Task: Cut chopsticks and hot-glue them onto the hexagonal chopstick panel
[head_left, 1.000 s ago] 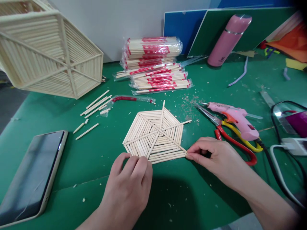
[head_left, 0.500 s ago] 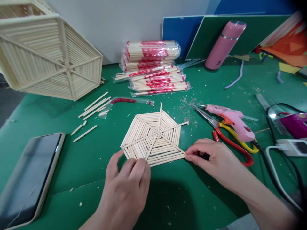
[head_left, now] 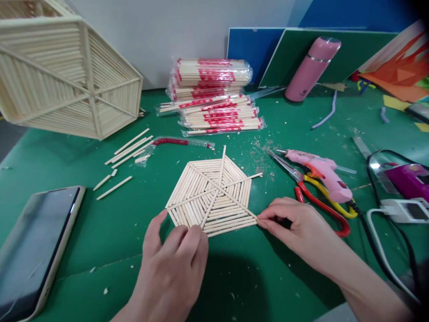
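Stick web (head_left: 209,197): flat on the green tabletop (head_left: 150,183), in the middle, with a hand at each side of its near edge. It has six sides, rows of thin sticks, and long sticks that cross in the middle. Two long ends poke out, one at the far side and one at the right.
Left hand (head_left: 174,264): pointer finger out at the web's left corner, other fingers bent at the near edge. The thumb is hidden, so I can't tell if it grips.
Right hand (head_left: 296,226): thumb and pointer finger pinch the web's right corner.
Loose sticks (head_left: 114,188): on the left, past the phone (head_left: 40,241).
Glue gun (head_left: 335,181): pink, on the right, by a tool with red and yellow handles (head_left: 323,203).
Wrapped sticks (head_left: 214,71): piled at the back, in clear and red bags.
Bottle (head_left: 313,69): pink, back right.
Big stick shape (head_left: 50,76): back left, with crossing bars.
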Tool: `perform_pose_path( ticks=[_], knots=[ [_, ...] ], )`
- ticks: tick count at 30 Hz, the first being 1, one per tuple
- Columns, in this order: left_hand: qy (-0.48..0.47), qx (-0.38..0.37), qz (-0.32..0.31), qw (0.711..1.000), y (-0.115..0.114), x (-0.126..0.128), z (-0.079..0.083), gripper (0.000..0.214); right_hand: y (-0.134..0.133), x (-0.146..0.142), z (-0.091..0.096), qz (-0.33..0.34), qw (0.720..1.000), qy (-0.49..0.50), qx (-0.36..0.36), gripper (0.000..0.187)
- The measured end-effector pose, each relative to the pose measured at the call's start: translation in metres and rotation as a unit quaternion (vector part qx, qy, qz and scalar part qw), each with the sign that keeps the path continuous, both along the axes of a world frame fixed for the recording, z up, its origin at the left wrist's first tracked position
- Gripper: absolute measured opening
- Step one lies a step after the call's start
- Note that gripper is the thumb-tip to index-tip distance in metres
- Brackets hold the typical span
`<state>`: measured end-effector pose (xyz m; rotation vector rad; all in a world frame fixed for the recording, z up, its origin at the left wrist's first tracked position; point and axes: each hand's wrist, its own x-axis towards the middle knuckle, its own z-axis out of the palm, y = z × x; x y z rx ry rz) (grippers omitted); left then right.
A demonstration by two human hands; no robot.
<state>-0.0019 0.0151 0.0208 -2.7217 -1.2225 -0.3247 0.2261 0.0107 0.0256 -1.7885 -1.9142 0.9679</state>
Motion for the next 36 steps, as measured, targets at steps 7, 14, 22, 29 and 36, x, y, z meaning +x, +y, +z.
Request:
perform_pose_path(
  ticks=[7, 14, 22, 29, 36],
  knots=[
    [-0.015, 0.004, 0.012, 1.0, -0.0019, -0.0004, -0.0012, 0.041, -0.0009, 0.0003, -0.0004, 0.007, 1.0, -0.015, 0.013, 0.013],
    [-0.017, -0.007, 0.016, 1.0, -0.0042, -0.002, -0.004, 0.037, -0.003, -0.0017, -0.0012, 0.012, 0.998, -0.045, 0.035, 0.013],
    [-0.071, -0.044, 0.021, 0.996, -0.0014, -0.0059, -0.0029, 0.029, -0.0072, -0.0016, -0.0018, 0.004, 0.998, -0.05, 0.049, 0.009],
    [-0.072, -0.06, 0.024, 0.995, 0.0035, -0.0057, -0.0007, 0.027, -0.0067, -0.0001, -0.0069, 0.007, 0.998, -0.046, 0.046, 0.01],
    [-0.09, -0.073, 0.021, 0.993, 0.0052, -0.0074, -0.0049, 0.029, -0.0076, 0.001, -0.0076, 0.004, 0.998, -0.034, 0.045, 0.012]
  ],
)
